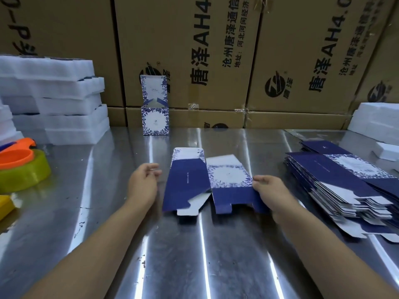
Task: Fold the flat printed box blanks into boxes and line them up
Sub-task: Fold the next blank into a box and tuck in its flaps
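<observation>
Head view: the blank [207, 182] lies mid-desk [194, 266], half popped open, its long axis running near to far, tuck flap at the far end and lock tabs toward you. Your right hand [273, 192] has it, the grip pinched on the blank's right edge. Your left hand [143, 182] sits just left of the blank, not touching, fingers loosely curled and holding nothing. So the blank lies left of the grip, between both hands. I judge the free left hand should press in from the navy side to square it. The stack [341, 186] lies right; one box [155, 120] stands far, lid up
</observation>
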